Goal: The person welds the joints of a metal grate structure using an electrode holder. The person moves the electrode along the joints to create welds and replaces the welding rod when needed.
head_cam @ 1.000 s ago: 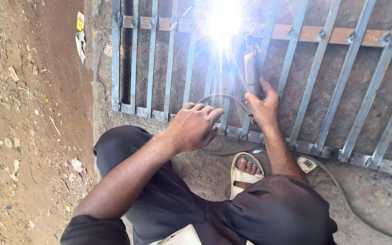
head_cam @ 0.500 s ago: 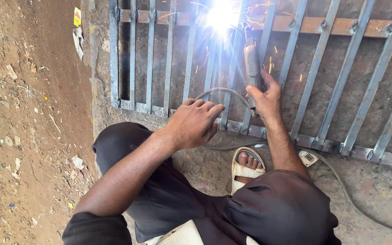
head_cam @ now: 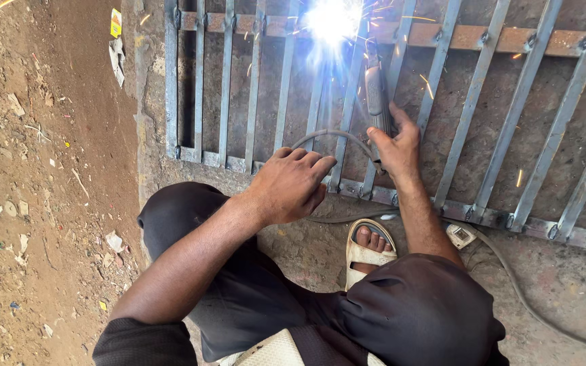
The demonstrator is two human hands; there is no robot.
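- A rough concrete slab (head_cam: 564,291) is seen under the work; bare dirt (head_cam: 49,203) strewn with litter and scraps lies to its left.
- A steel grille (head_cam: 483,102) of parallel bars is laid flat on the slab, with a rusty cross bar (head_cam: 551,42) near the top edge.
- An electrode holder (head_cam: 377,91) is clasped in the right hand (head_cam: 396,144), fingers closed around its handle.
- A white arc (head_cam: 332,20) burns at the rod tip on the upper grille, with sparks thrown around it.
- The left hand (head_cam: 291,184) is rested on the grille's lower rail, fingers curled loosely together, nothing pinched.
- A cable (head_cam: 330,135) loops between both hands; another cable (head_cam: 530,305) trails across the slab at right.
- A sandalled foot (head_cam: 369,245) is set just below the rail, between dark-clothed knees.
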